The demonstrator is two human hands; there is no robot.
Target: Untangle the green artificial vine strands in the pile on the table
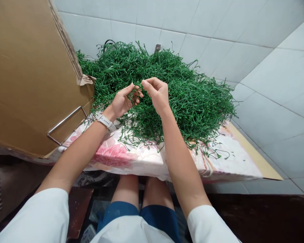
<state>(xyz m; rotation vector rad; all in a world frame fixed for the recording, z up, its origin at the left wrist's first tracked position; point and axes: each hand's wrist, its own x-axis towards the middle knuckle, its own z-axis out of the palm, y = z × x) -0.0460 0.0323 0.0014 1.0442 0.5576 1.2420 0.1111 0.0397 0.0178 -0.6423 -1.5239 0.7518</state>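
Observation:
A big tangled heap of thin green artificial plant stems (pixel 192 104), each with small bud-like tips, covers the middle of the table. Over the front of the heap, my left hand (pixel 123 100) has its thumb and forefinger closed on a green stem (pixel 140 86), with the other fingers curled loosely beneath. My right hand (pixel 158 93) meets it from the right, thumb and fingertips pinched together at the same stem. Which part of the stem each hand grips is too small to tell. A pale watch (pixel 105 121) is on my left wrist.
A large cardboard box (pixel 32 77) stands at the left, beside a bent metal wire handle (pixel 66 121). The table has a floral cloth (pixel 111 153); loose stems (pixel 219 153) lie near its front right. A white tiled wall (pixel 192 20) closes the back and right.

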